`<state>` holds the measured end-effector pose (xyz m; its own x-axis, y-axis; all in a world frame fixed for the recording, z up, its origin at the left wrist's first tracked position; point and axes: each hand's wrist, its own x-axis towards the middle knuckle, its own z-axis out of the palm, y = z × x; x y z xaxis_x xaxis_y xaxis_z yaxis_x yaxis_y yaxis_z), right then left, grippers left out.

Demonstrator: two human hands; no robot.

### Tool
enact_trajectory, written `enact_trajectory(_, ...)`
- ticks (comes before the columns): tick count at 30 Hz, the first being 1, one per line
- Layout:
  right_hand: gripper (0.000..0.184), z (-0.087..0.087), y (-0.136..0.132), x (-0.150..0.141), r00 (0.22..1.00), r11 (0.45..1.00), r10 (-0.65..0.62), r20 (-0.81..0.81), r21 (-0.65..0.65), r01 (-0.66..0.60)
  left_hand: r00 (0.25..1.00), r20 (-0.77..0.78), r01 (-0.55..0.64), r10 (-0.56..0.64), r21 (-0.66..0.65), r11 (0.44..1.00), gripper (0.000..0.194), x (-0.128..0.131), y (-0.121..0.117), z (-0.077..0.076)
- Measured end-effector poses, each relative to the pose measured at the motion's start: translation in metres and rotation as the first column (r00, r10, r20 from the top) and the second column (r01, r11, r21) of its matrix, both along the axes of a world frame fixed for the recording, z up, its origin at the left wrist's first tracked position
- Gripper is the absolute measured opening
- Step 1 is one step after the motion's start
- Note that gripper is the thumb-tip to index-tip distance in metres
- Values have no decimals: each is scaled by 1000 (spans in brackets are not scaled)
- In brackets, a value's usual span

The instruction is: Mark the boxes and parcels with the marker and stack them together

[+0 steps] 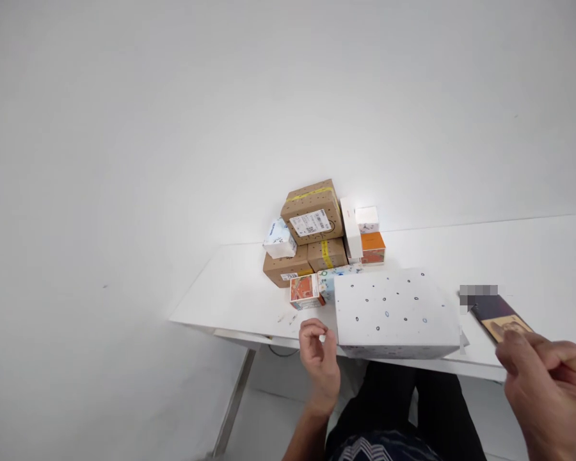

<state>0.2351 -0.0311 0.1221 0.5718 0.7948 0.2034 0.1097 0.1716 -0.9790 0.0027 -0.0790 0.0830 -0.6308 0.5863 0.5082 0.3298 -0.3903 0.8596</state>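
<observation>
A large white box (388, 307) with small printed ovals lies at the table's front edge. Just left of it is my left hand (319, 355), its fingers curled toward the thumb in a loose pinch with nothing visible in them. Whether it touches the box I cannot tell. At the right, my right hand (552, 384) pinches the near end of a dark flat card (489, 312) with a tan picture on its lower part. The card's far end is pixelated. Beyond my left hand stands a small orange-and-white box (306, 291).
Brown cardboard boxes (312, 211) with yellow tape are stacked by the wall. Around them are a light blue-and-white box (280, 239), a tall white box (351, 227), a small white box (367, 219) and an orange box (373, 248). The white table (211, 288) ends at the left.
</observation>
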Motion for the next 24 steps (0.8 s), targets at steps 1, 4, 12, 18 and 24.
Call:
enact_trajectory(1, 30, -7, 0, 1, 998, 1000, 2, 55, 30, -3, 1000, 15, 5, -5, -24, 1000, 9, 0, 0, -2)
enact_trajectory(4, 16, -27, 4, 5, 987, 990, 70, 143, 113, -87, 999, 33, 8, -5, -93, 996, 15, -2, 0, -10)
enact_trajectory(12, 28, -72, 64, 25, 625, 882, 444, 642, -434, -180, 988, 154, 26, 4, -190, 981, 30, -4, 2, -17)
enact_trajectory(18, 18, -76, 93, 9, 320, 728, 663, 677, -682, -68, 975, 220, 61, -4, -254, 965, 34, -7, 5, -12)
enact_trajectory(24, 17, -86, 100, 17, 425, 713, 663, 616, -693, -108, 944, 310, 226, -111, -365, 903, 48, -22, 15, -7)
